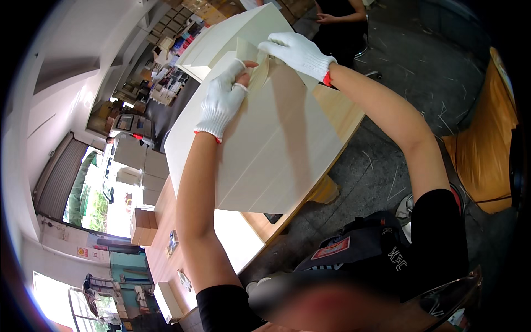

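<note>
A large white sheet of board with straight crease lines lies across the wooden table in front of me. At its far end a thin pale strip, like paper or film, rises between my hands. My left hand, in a white knit glove with bare fingertips, grips the strip's left side. My right hand, also gloved, reaches in from the right, its fingertips closed at the strip's upper end. Just beyond both hands stands a white box-like stack. Parts of the right fingertips are hidden.
The wooden tabletop shows along the right edge. On the left lie a brown box, a long white box and small tools. Another person sits beyond the table. A yellow-brown covered chair stands at right.
</note>
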`<state>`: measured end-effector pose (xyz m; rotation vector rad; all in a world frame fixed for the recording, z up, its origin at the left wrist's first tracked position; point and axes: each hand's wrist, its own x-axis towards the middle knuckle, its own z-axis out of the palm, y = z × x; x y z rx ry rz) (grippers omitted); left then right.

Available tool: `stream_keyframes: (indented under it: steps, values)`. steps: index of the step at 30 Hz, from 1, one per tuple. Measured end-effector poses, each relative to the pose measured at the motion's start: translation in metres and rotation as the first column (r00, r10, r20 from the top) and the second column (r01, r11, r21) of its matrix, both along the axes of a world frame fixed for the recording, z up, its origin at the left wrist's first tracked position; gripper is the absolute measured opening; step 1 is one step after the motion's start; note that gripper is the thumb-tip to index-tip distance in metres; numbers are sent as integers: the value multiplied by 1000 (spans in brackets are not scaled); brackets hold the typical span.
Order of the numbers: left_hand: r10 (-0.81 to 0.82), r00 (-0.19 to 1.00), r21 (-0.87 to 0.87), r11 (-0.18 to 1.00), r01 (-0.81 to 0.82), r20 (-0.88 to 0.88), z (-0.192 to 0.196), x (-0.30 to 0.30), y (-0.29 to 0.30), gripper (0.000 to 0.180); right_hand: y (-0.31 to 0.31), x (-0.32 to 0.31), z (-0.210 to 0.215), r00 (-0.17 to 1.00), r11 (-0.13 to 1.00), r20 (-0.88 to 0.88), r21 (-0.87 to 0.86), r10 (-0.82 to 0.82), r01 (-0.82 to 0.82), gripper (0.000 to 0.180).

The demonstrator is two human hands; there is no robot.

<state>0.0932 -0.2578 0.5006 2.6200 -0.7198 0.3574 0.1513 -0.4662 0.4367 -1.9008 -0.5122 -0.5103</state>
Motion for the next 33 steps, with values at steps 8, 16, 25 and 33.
stream_keyframes:
  steps: [8, 16, 25, 33]
  values:
    - [-12, 1000, 14, 1000, 12, -16, 0, 2, 1, 38, 4, 4, -10, 991, 997, 122, 51, -62, 56, 47]
    - [20, 999, -8, 1000, -20, -27, 0, 2, 0, 42, 4, 1, -10, 989, 996, 139, 81, -58, 47, 49]
    - [-28, 997, -46, 998, 31, 75, -1, -1, -2, 39, 3, -2, -7, 997, 997, 74, 79, -31, 25, 50]
    - [-1, 1000, 13, 1000, 1, -21, 3, 0, 0, 30, 6, -3, -10, 992, 993, 103, 107, -66, 55, 47]
